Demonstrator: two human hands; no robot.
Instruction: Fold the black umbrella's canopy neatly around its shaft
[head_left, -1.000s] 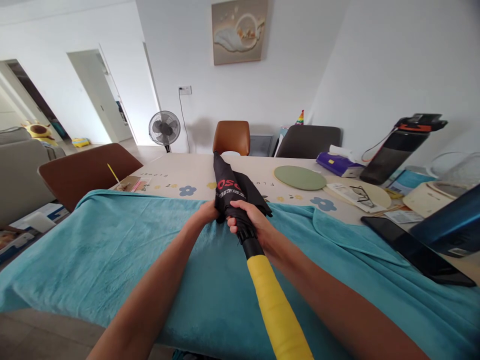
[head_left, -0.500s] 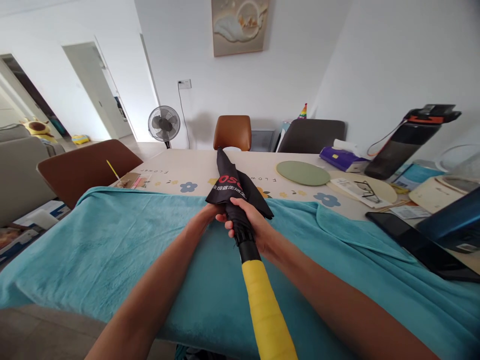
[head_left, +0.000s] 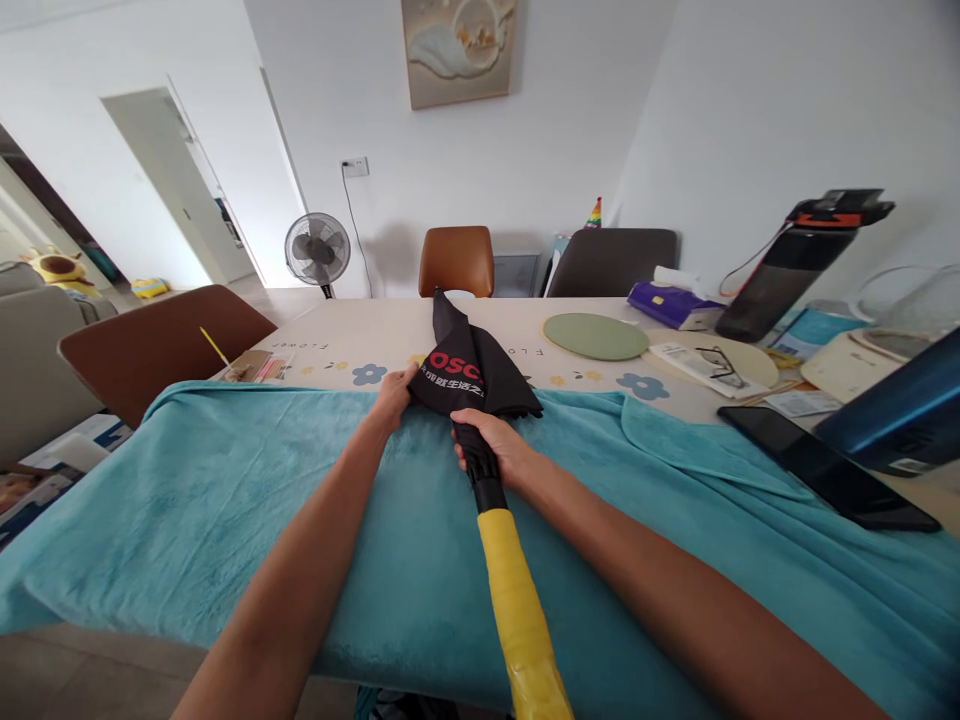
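Note:
A folded black umbrella (head_left: 480, 375) with red and white lettering lies lengthwise over the table, its tip pointing away from me. Its handle (head_left: 516, 590) is wrapped in yellow and runs toward my body. My right hand (head_left: 496, 445) is closed round the gathered canopy just above the black collar. At the left edge of the loose canopy cloth, my left hand (head_left: 395, 398) pinches the fabric; its fingertips are partly hidden. Under both hands spreads a teal blanket (head_left: 247, 500).
On the right stand a dark bottle (head_left: 802, 260), a blue bottle (head_left: 900, 410) and a purple tissue box (head_left: 671, 303). A black tablet (head_left: 825, 465), glasses (head_left: 721, 367) and a green mat (head_left: 596, 336) lie there. Chairs (head_left: 456, 262) and a fan (head_left: 318, 250) are beyond the table.
My left hand has moved left and outward from beside the right hand, drawing the canopy flap wider so more lettering shows. My right hand keeps its grip. The view has shifted slightly.

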